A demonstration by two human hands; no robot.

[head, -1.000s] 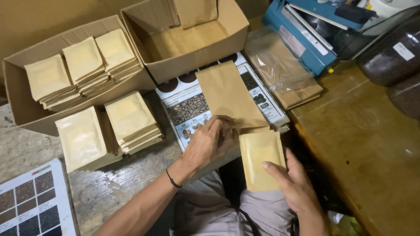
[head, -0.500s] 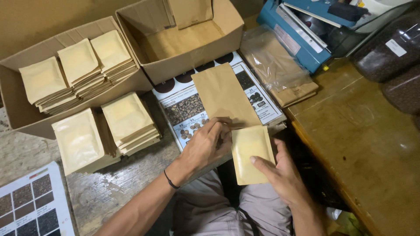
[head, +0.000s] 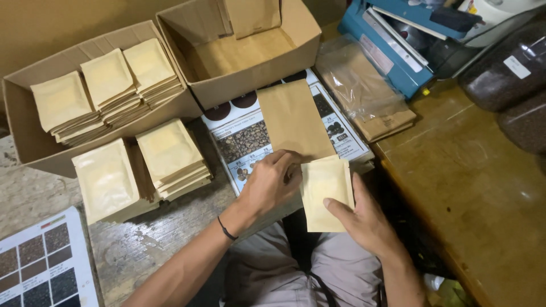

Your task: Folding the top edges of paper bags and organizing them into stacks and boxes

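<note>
My right hand (head: 367, 219) holds a small pale yellow pouch (head: 325, 190) by its lower right side, above my lap. My left hand (head: 272, 181) rests with fingers curled on the open lower end of a long brown paper bag (head: 293, 119), which lies flat on a printed sheet with pictures of beans (head: 244, 139). The pouch's upper left edge touches the bag's mouth beside my left fingers.
Two stacks of pale pouches (head: 142, 165) sit left of the sheet. A cardboard box (head: 34, 145) behind holds three more stacks. An open box (head: 304, 34) holds one brown bag. A blue heat sealer (head: 392, 54), clear bags (head: 358, 85), dark jars (head: 506, 68) and a wooden table (head: 483, 187) lie right.
My right hand has carried the pale pouch up and left, from over my lap to the mouth of the brown bag. My left hand stays on the bag's end.
</note>
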